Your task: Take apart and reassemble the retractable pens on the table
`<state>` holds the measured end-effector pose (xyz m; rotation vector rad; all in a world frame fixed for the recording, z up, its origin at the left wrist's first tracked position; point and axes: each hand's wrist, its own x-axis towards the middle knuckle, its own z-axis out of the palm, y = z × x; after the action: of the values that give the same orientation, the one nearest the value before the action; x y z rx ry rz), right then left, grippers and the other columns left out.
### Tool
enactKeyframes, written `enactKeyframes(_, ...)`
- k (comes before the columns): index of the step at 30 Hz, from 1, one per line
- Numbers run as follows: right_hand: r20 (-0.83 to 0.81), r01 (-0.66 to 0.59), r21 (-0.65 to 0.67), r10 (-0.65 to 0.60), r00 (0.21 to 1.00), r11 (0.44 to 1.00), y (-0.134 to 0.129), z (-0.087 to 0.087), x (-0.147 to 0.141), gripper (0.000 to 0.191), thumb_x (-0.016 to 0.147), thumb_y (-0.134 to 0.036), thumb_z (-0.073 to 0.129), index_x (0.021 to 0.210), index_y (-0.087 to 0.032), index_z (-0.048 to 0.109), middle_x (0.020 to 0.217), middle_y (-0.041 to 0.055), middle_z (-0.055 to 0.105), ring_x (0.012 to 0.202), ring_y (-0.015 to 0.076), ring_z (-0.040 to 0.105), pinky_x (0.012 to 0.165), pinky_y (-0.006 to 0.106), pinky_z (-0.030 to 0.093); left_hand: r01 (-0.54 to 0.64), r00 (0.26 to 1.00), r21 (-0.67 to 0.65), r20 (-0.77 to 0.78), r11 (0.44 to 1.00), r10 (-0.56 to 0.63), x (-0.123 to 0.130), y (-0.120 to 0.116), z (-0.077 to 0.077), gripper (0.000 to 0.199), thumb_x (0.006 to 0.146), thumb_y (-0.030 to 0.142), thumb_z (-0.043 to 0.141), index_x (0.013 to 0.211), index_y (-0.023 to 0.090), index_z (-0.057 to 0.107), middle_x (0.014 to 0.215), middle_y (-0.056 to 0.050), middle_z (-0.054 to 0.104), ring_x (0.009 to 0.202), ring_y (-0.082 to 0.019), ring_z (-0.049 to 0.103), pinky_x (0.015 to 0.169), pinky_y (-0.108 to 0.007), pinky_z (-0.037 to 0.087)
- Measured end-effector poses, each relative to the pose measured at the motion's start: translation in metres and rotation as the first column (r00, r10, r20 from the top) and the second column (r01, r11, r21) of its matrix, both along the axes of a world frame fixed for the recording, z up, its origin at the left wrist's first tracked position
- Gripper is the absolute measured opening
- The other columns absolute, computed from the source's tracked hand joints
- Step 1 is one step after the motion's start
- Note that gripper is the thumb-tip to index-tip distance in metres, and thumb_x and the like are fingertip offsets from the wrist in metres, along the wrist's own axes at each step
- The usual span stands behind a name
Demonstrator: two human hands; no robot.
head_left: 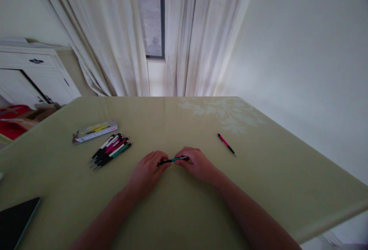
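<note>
Between my two hands a teal and black pen (173,160) is held level, just over the middle of the table. My left hand (149,167) pinches its black end, while my right hand (197,163) grips the other end. Left of my hands lies a pile of pens (110,151) in black, white, pink and teal, tips toward the near left. A single pink and black pen (226,144) rests on the table to the right, apart from my right hand.
Behind the pile lies a printed pen box (96,131). A dark flat device (18,219) sits at the table's near left. The pale green table (178,219) ends at curtains (115,50) and a wall. A white cabinet (34,69) stands at far left.
</note>
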<state>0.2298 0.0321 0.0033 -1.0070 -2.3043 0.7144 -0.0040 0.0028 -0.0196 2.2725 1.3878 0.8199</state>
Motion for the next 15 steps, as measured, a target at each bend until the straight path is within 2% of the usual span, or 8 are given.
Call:
enactKeyframes(3, -0.009, -0.005, -0.009, 0.005, 1.000, 1.000, -0.0006, -0.0018, -0.0005, 0.018, 0.098, -0.033, 0.067, 0.103, -0.019, 0.076, 0.094, 0.0061, 0.075, 0.085, 0.0184, 0.069, 0.080, 0.029, 0.051, -0.001, 1.000, -0.010, -0.005, 1.000, 0.001, 0.0009, 0.0003, -0.0013, 0.027, 0.104, 0.036, 0.046, 0.102, 0.022, 0.068, 0.091, -0.004, 0.073, 0.088, -0.023, 0.067, 0.084, -0.036, 0.052)
enactKeyframes(6, -0.036, -0.011, -0.025, 0.010, 0.999, 1.000, -0.0012, -0.0024, -0.0009, 0.015, 0.098, -0.031, 0.067, 0.103, -0.019, 0.075, 0.096, 0.0059, 0.075, 0.086, 0.0182, 0.069, 0.079, 0.028, 0.051, 0.019, 1.000, -0.018, -0.001, 1.000, -0.019, 0.0011, 0.0010, -0.0033, 0.023, 0.102, 0.037, 0.050, 0.109, 0.023, 0.067, 0.097, -0.004, 0.073, 0.092, -0.023, 0.067, 0.085, -0.036, 0.052)
enactKeyframes(9, -0.034, -0.025, -0.029, 0.024, 0.999, 0.999, -0.0022, -0.0013, -0.0014, 0.014, 0.098, -0.029, 0.067, 0.102, -0.019, 0.074, 0.095, 0.0055, 0.075, 0.085, 0.0178, 0.069, 0.079, 0.028, 0.050, 0.043, 0.999, -0.001, -0.027, 0.999, -0.043, 0.0008, 0.0012, -0.0039, 0.028, 0.105, 0.036, 0.044, 0.099, 0.022, 0.068, 0.095, -0.005, 0.072, 0.091, -0.023, 0.066, 0.086, -0.038, 0.050)
enactKeyframes(12, -0.029, -0.018, -0.024, 0.017, 0.999, 1.000, -0.0030, -0.0003, -0.0018, 0.014, 0.098, -0.029, 0.066, 0.104, -0.019, 0.073, 0.097, 0.0059, 0.075, 0.088, 0.0182, 0.069, 0.081, 0.029, 0.050, 0.033, 0.999, -0.011, -0.015, 0.999, -0.033, 0.0008, 0.0011, -0.0030, 0.025, 0.104, 0.037, 0.047, 0.104, 0.022, 0.067, 0.097, -0.004, 0.073, 0.091, -0.023, 0.066, 0.084, -0.037, 0.050)
enactKeyframes(15, -0.001, -0.022, -0.024, 0.022, 1.000, 0.999, -0.0033, -0.0005, -0.0020, 0.015, 0.100, -0.030, 0.064, 0.105, -0.020, 0.073, 0.098, 0.0060, 0.076, 0.089, 0.0185, 0.069, 0.082, 0.029, 0.050, 0.044, 0.998, -0.008, -0.052, 0.999, -0.044, 0.0012, 0.0009, -0.0023, 0.029, 0.105, 0.035, 0.042, 0.096, 0.022, 0.066, 0.092, -0.005, 0.073, 0.088, -0.024, 0.066, 0.085, -0.038, 0.050)
